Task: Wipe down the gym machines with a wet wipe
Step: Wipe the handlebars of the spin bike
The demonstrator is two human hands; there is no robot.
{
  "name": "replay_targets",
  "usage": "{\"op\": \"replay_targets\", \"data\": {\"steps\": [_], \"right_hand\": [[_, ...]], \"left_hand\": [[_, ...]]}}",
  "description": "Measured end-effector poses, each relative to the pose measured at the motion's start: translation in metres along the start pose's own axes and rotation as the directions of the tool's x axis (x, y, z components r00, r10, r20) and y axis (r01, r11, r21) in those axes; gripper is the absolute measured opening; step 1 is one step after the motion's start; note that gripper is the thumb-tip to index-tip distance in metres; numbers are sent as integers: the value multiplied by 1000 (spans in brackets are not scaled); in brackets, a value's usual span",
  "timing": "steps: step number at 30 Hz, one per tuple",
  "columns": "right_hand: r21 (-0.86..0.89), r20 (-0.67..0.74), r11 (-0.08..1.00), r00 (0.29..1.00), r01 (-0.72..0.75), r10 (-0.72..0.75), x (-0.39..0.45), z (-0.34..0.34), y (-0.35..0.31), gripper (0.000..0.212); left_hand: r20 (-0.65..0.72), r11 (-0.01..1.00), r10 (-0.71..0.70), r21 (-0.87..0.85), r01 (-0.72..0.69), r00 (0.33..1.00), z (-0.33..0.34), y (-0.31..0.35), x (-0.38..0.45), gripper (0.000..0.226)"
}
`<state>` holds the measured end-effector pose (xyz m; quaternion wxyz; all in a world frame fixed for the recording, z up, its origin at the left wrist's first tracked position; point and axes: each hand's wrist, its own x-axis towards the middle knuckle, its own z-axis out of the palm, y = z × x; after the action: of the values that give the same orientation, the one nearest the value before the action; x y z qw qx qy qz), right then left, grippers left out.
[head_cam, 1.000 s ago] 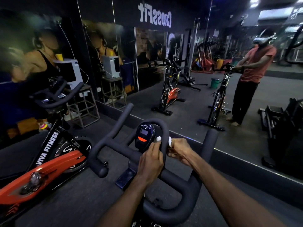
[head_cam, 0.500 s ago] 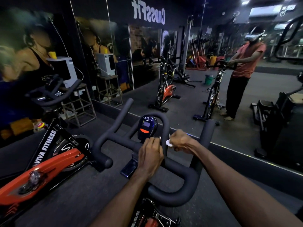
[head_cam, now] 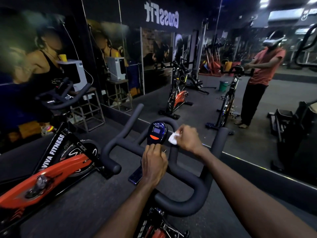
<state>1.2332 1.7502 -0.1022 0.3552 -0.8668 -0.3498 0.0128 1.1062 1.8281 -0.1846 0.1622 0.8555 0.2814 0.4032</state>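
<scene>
1. Head camera, looking down over two bare forearms at the handlebars (head_cam: 180, 184) of a spin bike in a dim gym.
2. The right hand (head_cam: 188, 138) is curled closed, pinching a small crumpled white wet wipe (head_cam: 173, 137) that sticks out just left of its fingers. The wipe sits against the inner loop of the bars, just right of the console (head_cam: 157, 133), a small dark oval with a grey screen and an orange button.
3. The left hand (head_cam: 155, 164) lies below and left of the right hand, fingers curled round the centre bar under the console, apparently steadying it.
4. The wipe looks light, soft and limp, probably damp and a little slick. It should bunch easily, so a firm pinch on the wad with a loose flap left over for rubbing seems best. It would likely wrap well round the padded tube.
5. The bars look stiff and foam-covered, so pressing should not shift them much.
6. Far left of the left hand stands a second orange bike (head_cam: 51, 170). Beyond the right hand a wall mirror (head_cam: 257, 131) reflects a standing person at a bike.
</scene>
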Motion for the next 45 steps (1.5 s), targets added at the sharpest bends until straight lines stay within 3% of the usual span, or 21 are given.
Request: {"op": "replay_targets", "data": {"steps": [3, 5, 7, 10, 12, 16, 18, 21, 22, 25, 26, 28, 30, 32, 35, 38, 40, 43, 45], "right_hand": [[-206, 269, 971, 961, 123, -64, -8, 18, 9, 14], [-230, 336, 954, 936, 193, -109, -7, 15, 7, 11], [-71, 232, 975, 954, 212, -190, 1, 9, 2, 9], [194, -72, 922, 942, 335, -328, 8, 16, -9, 10], [154, -177, 871, 880, 466, -440, 5, 33, -7, 10], [-125, -28, 737, 740, 664, -672, -19, 69, 15, 10], [-159, -18, 704, 711, 692, -703, -18, 69, 17, 10], [-119, -181, 773, 752, 623, -634, -12, 60, 6, 10], [-123, -176, 782, 762, 611, -623, -13, 61, 4, 11], [-268, 52, 617, 651, 740, -758, -27, 71, 4, 15], [-295, 61, 582, 623, 758, -780, -27, 73, 4, 19], [-324, 3, 601, 636, 731, -772, -19, 75, 1, 26], [-366, -27, 555, 587, 747, -809, -16, 83, -9, 18], [-470, 19, 443, 510, 764, -860, -13, 91, -18, 14], [-506, 74, 395, 495, 767, -866, -4, 86, -35, 16], [-579, 199, 269, 453, 770, -869, -5, 87, -46, 14], [-608, 255, 267, 502, 748, -827, -2, 89, -54, 21], [-666, 276, 298, 597, 684, -753, 14, 80, -67, 23], [-686, 339, 237, 590, 688, -732, 15, 80, -67, 23]], "left_hand": [[-41, 992, -92, -91, 88, 995, -1, 1, 1, 15], [-79, 968, -195, -174, 179, 978, -3, 2, 5, 16], [-109, 935, -291, -245, 258, 950, -5, 3, 10, 19], [-109, 867, -425, -333, 370, 898, -13, 2, 23, 21], [-60, 779, -552, -393, 489, 831, -13, -4, 33, 18], [66, 578, -696, -540, 613, 715, -9, -22, 47, 12], [112, 530, -698, -584, 615, 707, -10, -28, 49, 15], [159, 489, -687, -621, 613, 709, -10, -29, 53, 21], [169, 484, -684, -623, 614, 710, -10, -30, 55, 21], [214, 475, -674, -608, 636, 707, -10, -36, 59, 19], [235, 469, -670, -602, 646, 704, -10, -38, 60, 18], [273, 448, -654, -612, 652, 706, -12, -41, 63, 18], [296, 447, -637, -610, 654, 712, -15, -45, 65, 19], [304, 476, -619, -589, 653, 724, -17, -52, 68, 18], [329, 484, -598, -579, 656, 731, -21, -61, 74, 19], [328, 516, -581, -559, 649, 745, -25, -69, 79, 22], [335, 528, -564, -556, 642, 755, -25, -75, 82, 20], [401, 457, -555, -585, 670, 729, -21, -79, 83, 19], [409, 457, -557, -575, 679, 722, -17, -85, 82, 22]]}}
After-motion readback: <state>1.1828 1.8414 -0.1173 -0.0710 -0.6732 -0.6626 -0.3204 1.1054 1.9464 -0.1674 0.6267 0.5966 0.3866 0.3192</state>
